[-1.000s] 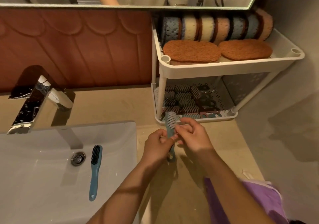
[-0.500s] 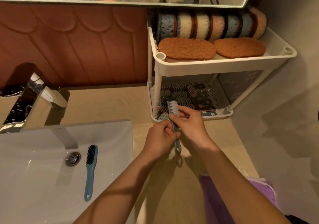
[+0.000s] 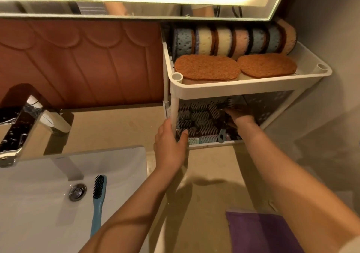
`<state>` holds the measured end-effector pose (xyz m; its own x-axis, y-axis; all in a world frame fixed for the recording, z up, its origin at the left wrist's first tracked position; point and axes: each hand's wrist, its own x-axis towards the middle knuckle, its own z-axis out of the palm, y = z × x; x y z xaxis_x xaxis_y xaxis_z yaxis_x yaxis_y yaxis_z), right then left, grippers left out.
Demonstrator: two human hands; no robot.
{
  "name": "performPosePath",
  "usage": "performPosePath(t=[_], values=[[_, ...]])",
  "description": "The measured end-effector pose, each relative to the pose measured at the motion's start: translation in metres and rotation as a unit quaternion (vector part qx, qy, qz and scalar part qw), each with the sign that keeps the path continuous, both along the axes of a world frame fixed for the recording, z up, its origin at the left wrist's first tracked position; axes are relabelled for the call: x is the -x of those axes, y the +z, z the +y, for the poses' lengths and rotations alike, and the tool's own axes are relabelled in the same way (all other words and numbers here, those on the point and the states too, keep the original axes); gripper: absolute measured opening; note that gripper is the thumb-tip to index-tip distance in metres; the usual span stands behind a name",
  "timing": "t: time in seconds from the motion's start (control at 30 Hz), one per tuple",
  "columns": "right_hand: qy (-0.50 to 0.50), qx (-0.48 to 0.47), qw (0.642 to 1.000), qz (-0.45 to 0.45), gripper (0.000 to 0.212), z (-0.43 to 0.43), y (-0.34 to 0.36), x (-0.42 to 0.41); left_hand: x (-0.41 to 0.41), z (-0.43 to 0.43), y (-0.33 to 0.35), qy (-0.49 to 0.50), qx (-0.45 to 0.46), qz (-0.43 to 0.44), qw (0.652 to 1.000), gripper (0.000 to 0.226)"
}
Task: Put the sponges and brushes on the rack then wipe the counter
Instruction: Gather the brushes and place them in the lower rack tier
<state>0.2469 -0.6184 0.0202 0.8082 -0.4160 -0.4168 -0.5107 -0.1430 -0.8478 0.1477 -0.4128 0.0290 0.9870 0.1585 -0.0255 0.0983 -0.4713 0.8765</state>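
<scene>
— So, where are the hands?
— Apart. The left hand (image 3: 171, 147) grips the front post of the white rack (image 3: 251, 89), which stands on the counter (image 3: 116, 124) at 1 o'clock. The right hand (image 3: 241, 116), at 2 o'clock from the left, reaches deep into the lower shelf among the brushes (image 3: 198, 120) piled there.
— Is it holding one?
— I cannot tell; its fingers lie in shadow under the upper shelf.
— And the sponges (image 3: 233, 40)?
— On the upper shelf: a row standing on edge along the back, two lying flat in front, brown sides up.
— Anything off the rack?
— One blue brush (image 3: 98, 200) lies in the sink (image 3: 39, 223) at 8 o'clock, just beside the drain (image 3: 77, 192), its dark bristle end pointing to 12 o'clock. A purple cloth (image 3: 261, 231) sits at 5 o'clock, partly hidden by the right forearm.
</scene>
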Motion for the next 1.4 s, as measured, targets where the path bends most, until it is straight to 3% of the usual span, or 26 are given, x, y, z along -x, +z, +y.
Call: performPosePath(t=[0.07, 0.17, 0.33, 0.53, 0.67, 0.77, 0.93, 1.07, 1.2, 1.4], values=[[0.040, 0.091, 0.995, 0.027, 0.051, -0.005, -0.004, -0.013, -0.001, -0.002, 0.001, 0.017, 0.010, -0.022, 1.000, 0.018], [0.076, 0.198, 0.976, 0.048, 0.058, -0.008, -0.008, -0.018, -0.001, -0.001, 0.002, 0.043, 0.004, -0.047, 0.998, 0.014], [0.104, 0.211, 0.971, 0.046, 0.062, 0.001, -0.014, -0.016, -0.002, 0.001, 0.000, 0.037, 0.019, -0.041, 0.998, 0.019], [0.107, 0.257, 0.959, 0.057, 0.048, 0.008, -0.014, -0.014, -0.004, 0.004, 0.003, 0.030, 0.071, -0.023, 0.997, 0.018], [0.110, 0.282, 0.953, -0.023, 0.034, 0.016, -0.014, 0.011, 0.003, 0.011, 0.009, 0.020, 0.115, 0.019, 0.993, 0.034], [0.085, 0.233, 0.964, -0.095, 0.025, 0.032, -0.009, 0.040, 0.017, 0.026, 0.006, 0.026, 0.111, 0.058, 0.992, 0.042], [0.133, 0.139, 0.970, -0.149, 0.009, 0.081, 0.006, 0.107, 0.048, 0.066, -0.001, -0.005, 0.105, 0.127, 0.986, 0.028], [0.191, 0.069, 0.969, -0.138, 0.009, 0.124, 0.007, 0.157, 0.086, 0.111, -0.003, -0.071, 0.101, 0.172, 0.977, 0.019], [0.240, 0.020, 0.967, -0.080, 0.015, 0.173, -0.012, 0.190, 0.120, 0.159, -0.012, -0.070, 0.114, 0.217, 0.967, 0.016], [0.396, 0.119, 0.911, -0.008, 0.009, 0.260, -0.050, 0.207, 0.145, 0.235, -0.050, -0.064, 0.071, 0.291, 0.952, 0.008]])
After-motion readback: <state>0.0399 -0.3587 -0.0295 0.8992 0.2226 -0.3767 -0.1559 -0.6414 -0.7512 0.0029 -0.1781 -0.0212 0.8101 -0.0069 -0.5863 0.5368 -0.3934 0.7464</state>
